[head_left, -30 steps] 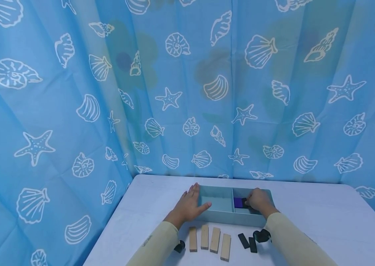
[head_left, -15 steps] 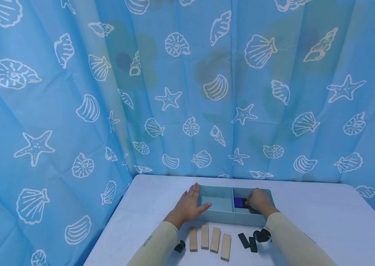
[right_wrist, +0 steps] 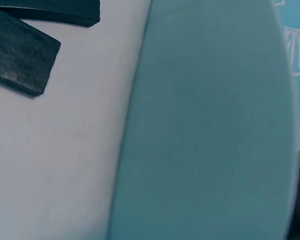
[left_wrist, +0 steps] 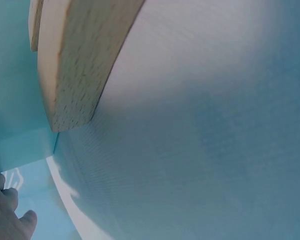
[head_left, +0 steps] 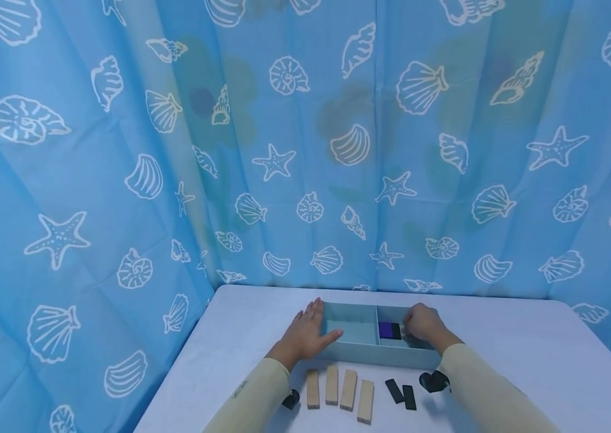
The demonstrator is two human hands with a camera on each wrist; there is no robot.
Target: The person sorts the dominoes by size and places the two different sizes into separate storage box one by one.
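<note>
A light blue-green two-compartment box stands on the table. My left hand rests at its left end, fingers straight, thumb over the near rim; the left wrist view catches those fingers at the lower left edge. In the right compartment a purple block and a black block lie side by side near the divider. Just right of the black block, my right hand reaches down inside, fingers loosely bent and apart from it. Its fingertips are partly hidden; nothing shows in them.
Several pale wooden blocks stand in a row on the white table before the box. To their right lie two thin black blocks, close to the right wrist's camera. A blue shell-print curtain hangs behind the table.
My right hand has let go of the black block and shifted slightly right, leaving the block beside the purple one. The left hand stays at the box's end.
</note>
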